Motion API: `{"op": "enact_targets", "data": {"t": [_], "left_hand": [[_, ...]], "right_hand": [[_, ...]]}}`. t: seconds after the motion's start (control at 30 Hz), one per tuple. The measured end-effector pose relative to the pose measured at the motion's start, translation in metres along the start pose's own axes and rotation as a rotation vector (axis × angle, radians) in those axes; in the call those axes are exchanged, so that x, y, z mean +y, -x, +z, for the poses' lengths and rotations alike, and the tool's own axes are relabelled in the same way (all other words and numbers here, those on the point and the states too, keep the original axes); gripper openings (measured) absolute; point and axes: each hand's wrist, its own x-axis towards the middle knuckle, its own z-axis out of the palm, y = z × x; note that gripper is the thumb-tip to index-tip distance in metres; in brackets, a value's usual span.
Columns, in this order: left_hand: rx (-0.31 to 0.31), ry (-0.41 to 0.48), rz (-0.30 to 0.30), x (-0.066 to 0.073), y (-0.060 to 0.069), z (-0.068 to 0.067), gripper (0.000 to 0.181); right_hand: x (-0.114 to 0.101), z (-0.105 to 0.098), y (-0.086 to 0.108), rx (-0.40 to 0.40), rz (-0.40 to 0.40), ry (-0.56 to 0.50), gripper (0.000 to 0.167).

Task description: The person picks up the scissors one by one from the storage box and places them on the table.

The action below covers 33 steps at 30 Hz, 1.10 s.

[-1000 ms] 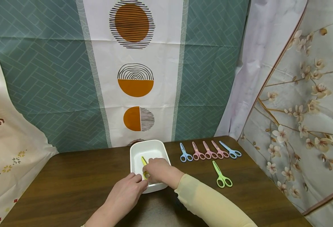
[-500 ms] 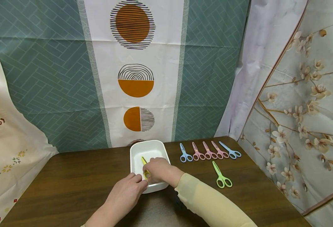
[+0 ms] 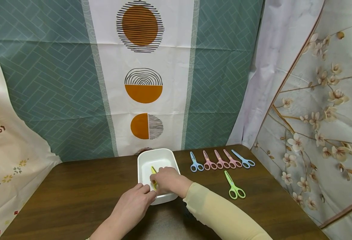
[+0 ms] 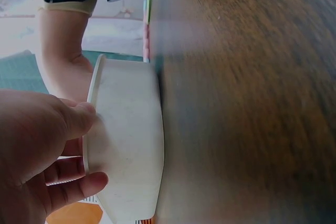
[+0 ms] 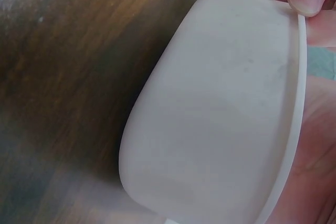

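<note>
A white rectangular container (image 3: 165, 199) stands on the table in the head view. My left hand (image 3: 133, 200) pinches its near-left rim; the left wrist view shows the thumb against the outer wall (image 4: 128, 140). Inside the container, my right hand (image 3: 169, 180) holds a pair of yellow scissors (image 3: 153, 170) by the handle end, blades pointing away from me. The fingers mostly cover the scissors' handles. From the right wrist, the container's outer wall (image 5: 210, 108) hides the scissors, and part of the right hand (image 5: 314, 156) shows behind the rim.
Right of the container lie blue scissors (image 3: 196, 164), several pink scissors (image 3: 222, 161) and more blue scissors (image 3: 246, 160) in a row. Green scissors (image 3: 233, 187) lie nearer me. A patterned curtain (image 3: 176, 126) hangs behind the wooden table (image 3: 73, 193).
The yellow scissors have turned and shifted slightly right within the container, and their handle loop shows less. Both hands stay in nearly the same place.
</note>
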Motion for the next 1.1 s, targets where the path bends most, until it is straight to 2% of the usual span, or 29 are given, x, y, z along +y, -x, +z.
{"op": "enact_targets", "data": {"t": [0.3, 0.67, 0.83, 1.1], "left_hand": [[0.007, 0.005, 0.0, 0.0001, 0.0, 0.0001, 0.03], [0.004, 0.011, -0.003, -0.0003, -0.0001, 0.0003, 0.03], [0.007, 0.014, -0.004, -0.0004, 0.0, 0.0, 0.031], [0.013, 0.026, -0.008, 0.0006, -0.0004, -0.0006, 0.031]], "right_hand": [[-0.0005, 0.0001, 0.0016, 0.008, 0.003, 0.001, 0.029], [0.0035, 0.0009, 0.0005, 0.044, 0.01, 0.011, 0.038], [0.0036, -0.003, 0.0022, 0.059, 0.023, 0.018, 0.036], [0.0067, -0.0067, 0.009, 0.134, 0.015, 0.017, 0.034]]}}
